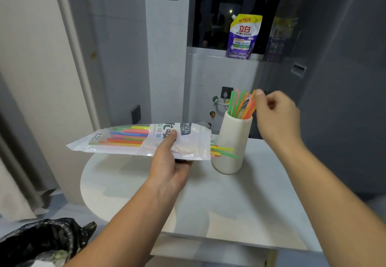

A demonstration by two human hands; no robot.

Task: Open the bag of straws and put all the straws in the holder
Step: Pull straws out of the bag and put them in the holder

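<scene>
My left hand (pixel 169 158) grips a clear plastic bag of straws (pixel 129 139) and holds it level above the white table (pixel 229 204). The bag's open end points right, and a few yellow, green and pink straw tips (pixel 224 150) stick out of it. A cream ribbed holder (pixel 231 141) stands upright just right of the bag, with several green, orange and pink straws (pixel 240 103) standing in it. My right hand (pixel 275 116) is beside the upper ends of those straws, thumb against them and fingers loosely curled. Whether it pinches a straw is unclear.
A purple and yellow detergent pouch (pixel 243 37) stands on the ledge behind. A grey appliance (pixel 334 78) rises at the right. A black rubbish bag (pixel 41 241) sits at the lower left. A curtain (pixel 12 162) hangs on the left.
</scene>
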